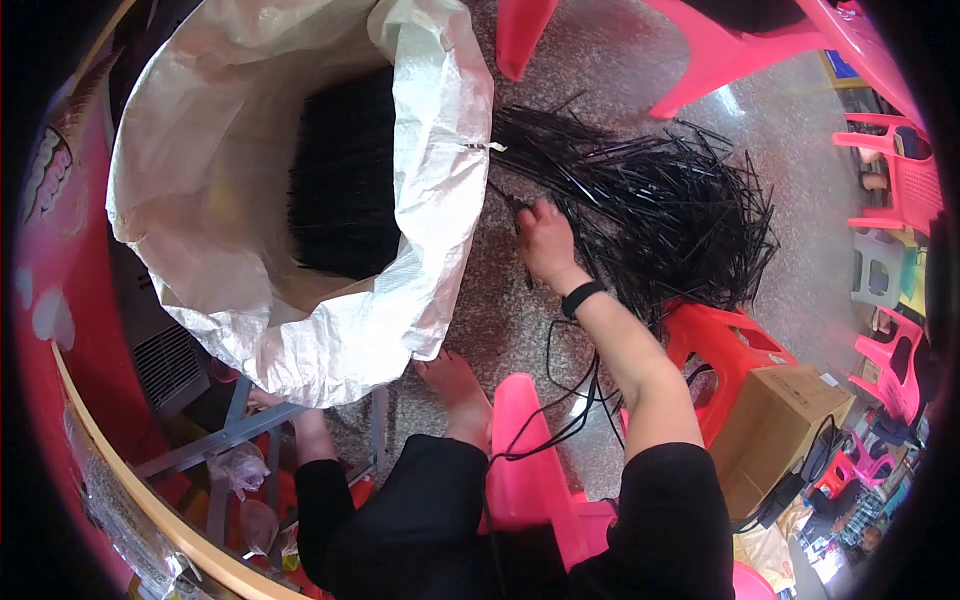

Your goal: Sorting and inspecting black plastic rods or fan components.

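My right hand, with a black band on its wrist, reaches down to the floor at the near left side of a loose pile of thin, glossy black strips. Its fingers are bent together around a thin black strip, partly hidden by the hand. Just left of it stands a large white woven sack with its mouth wide and its rim folded outward. Inside the sack, a dense bundle of straight black strips leans against the right wall. My left hand does not show.
Near my bare right foot is a pink plastic stool with a black cable looped over it. A red stool and a cardboard box stand to the right. A grey metal frame lies below the sack.
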A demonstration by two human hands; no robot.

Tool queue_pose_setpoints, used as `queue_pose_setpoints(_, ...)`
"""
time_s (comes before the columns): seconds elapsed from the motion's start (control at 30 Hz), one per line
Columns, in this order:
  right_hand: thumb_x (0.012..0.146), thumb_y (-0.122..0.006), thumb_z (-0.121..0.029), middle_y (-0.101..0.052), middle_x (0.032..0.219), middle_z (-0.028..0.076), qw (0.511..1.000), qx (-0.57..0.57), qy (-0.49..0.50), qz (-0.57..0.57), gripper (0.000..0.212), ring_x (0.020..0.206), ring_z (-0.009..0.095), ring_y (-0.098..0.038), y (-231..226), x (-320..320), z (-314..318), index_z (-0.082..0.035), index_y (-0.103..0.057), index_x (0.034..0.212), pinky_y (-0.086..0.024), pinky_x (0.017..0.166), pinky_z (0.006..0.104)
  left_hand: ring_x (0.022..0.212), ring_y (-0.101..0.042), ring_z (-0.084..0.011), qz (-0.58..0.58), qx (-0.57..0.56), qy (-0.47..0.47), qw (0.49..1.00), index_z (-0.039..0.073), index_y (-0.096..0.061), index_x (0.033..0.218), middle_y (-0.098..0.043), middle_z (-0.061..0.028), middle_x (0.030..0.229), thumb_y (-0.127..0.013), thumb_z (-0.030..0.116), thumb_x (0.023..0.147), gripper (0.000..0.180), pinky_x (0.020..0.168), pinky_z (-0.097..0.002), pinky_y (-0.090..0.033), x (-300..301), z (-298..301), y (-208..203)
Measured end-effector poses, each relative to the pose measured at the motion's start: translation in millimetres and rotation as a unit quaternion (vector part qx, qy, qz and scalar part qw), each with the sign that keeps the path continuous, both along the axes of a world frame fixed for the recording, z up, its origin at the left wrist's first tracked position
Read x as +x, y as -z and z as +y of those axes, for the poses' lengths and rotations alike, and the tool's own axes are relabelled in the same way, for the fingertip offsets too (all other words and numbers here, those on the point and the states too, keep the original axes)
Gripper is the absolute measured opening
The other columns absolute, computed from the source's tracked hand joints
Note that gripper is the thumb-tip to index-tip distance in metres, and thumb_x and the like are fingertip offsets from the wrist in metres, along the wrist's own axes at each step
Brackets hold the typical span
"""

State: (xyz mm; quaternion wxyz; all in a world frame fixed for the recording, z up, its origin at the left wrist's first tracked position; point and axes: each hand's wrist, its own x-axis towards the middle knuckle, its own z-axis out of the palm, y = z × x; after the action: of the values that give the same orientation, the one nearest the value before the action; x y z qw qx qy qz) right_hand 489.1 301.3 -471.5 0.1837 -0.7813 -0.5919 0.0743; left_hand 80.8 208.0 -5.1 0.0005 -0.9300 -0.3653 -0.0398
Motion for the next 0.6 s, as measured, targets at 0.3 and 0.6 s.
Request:
queue_pose_setpoints(0.3,0.077,-0.058,-0.012,-0.06,0.097,0.013,0.996,-0.092,-0.005,-0.016,0.02,0.093,0.03,-0.06,30.9,-7.4,82.8,-0.007,-0.058,0.097,-0.05,0.074,0.0427,0.101,-0.055,-0.0486,0.021,0.015,-0.021,0.999,0.017,-0.047,0.121,-0.055,-0.0237,0.114,-0.048,0.027,0.096,0.027,0.076,-0.0559,-0.052,-1.2,-31.8,-12.6)
queue_pose_setpoints(0.6,0.078,-0.059,-0.011,-0.061,0.094,0.016,0.991,-0.127,0.043,-0.01,0.021,0.086,0.032,-0.064,43.6,-14.6,63.8,-0.005,-0.055,0.098,-0.053,0.068,0.045,0.101,-0.056,-0.0481,-0.008,-0.004,-0.039,0.999,0.016,-0.048,0.121,-0.055,-0.0242,0.114,-0.049,0.027,0.096,0.027,0.076,-0.0552,-0.052,26.7,9.1,5.6)
